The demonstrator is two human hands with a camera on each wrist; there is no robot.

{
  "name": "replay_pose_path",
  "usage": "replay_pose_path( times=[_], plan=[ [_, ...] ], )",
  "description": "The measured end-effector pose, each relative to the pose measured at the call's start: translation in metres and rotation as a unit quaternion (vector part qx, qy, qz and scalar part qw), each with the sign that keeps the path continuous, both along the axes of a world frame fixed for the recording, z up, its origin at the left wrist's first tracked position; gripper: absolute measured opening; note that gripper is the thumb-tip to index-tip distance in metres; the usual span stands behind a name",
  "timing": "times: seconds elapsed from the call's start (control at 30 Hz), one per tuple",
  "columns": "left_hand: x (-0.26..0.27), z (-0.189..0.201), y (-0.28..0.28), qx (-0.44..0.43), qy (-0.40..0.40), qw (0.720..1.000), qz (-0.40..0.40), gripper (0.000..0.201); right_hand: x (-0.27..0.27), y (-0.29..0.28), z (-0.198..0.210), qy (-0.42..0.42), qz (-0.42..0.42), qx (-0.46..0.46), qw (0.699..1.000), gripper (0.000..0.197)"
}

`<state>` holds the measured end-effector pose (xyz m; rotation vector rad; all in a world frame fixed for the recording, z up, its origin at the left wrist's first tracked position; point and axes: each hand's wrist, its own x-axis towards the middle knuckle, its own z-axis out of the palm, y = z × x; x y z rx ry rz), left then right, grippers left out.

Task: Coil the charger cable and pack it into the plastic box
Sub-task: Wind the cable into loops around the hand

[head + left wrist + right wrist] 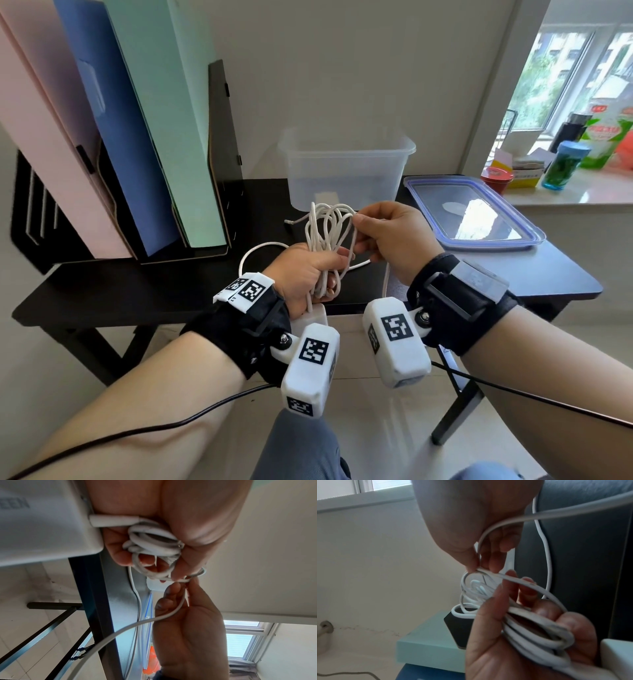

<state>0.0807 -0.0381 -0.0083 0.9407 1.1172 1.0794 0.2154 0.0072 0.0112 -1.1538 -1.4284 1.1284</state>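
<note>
The white charger cable (329, 236) is gathered into several loops that stand up out of my left hand (320, 274), whose fingers curl round the bundle's lower part. The white charger brick (313, 317) hangs just under that hand, and shows large in the left wrist view (42, 527). My right hand (358, 222) pinches one strand at the top of the loops, thumb against fingertips (476, 568). A loose length of cable (260, 247) trails onto the black table. The clear plastic box (346, 150) stands open behind the hands.
The box's blue-rimmed lid (472, 212) lies flat on the table's right side. Upright file holders (144, 137) with pink, blue and green folders fill the left back. Bottles and cartons (565, 164) stand on the window sill to the right. The table's front edge (171, 308) is under my wrists.
</note>
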Motion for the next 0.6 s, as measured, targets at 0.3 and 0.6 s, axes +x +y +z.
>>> replay_pose_path(
  times=[0.3,0.6],
  plan=[
    [-0.001,-0.002,0.001,0.056,0.098,0.994,0.005,0.018,0.001,-0.008,-0.002,0.049,0.03,-0.017,0.998,0.011],
    [0.0,0.013,0.009,0.103,0.028,0.992,0.062,0.027,0.0,-0.014,-0.013,0.039,0.082,-0.044,0.995,0.027]
  ],
)
